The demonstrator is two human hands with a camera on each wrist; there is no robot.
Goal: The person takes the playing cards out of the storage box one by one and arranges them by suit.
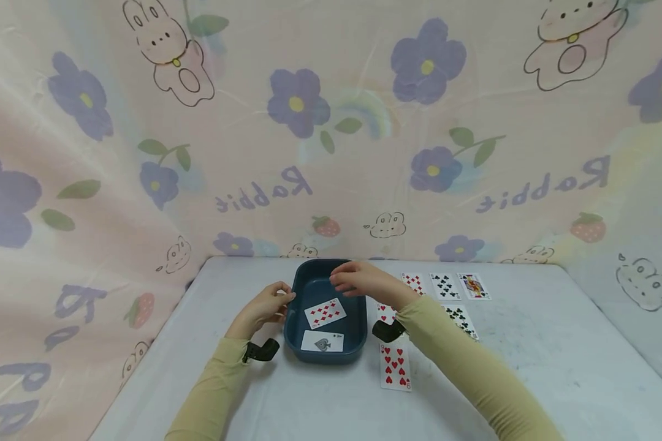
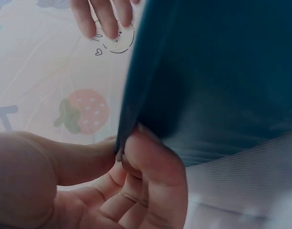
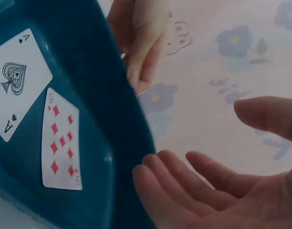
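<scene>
A deep blue tray point(image 1: 314, 286) with raised walls holds an ace of spades point(image 1: 314, 341) near its front end and a nine of diamonds point(image 1: 325, 313) lying aslant behind it. My left hand point(image 1: 265, 309) pinches the tray's left rim between thumb and index finger, as the left wrist view shows close up. Above the far right part of the tray, my right hand point(image 1: 364, 280) has its fingers point(image 3: 172, 183) loosely extended, thumb apart, and no card in it. In the right wrist view those fingertips overlap the tray's rim.
Right of the tray, face-up cards lie on the white table point(image 1: 529, 343): a nine of hearts point(image 1: 395, 365) in front, a diamonds card point(image 1: 412, 282), a clubs card point(image 1: 445, 286) and a face card point(image 1: 474, 286) behind. My right forearm partly covers a hearts card point(image 1: 385, 313) and another clubs card point(image 1: 461, 318).
</scene>
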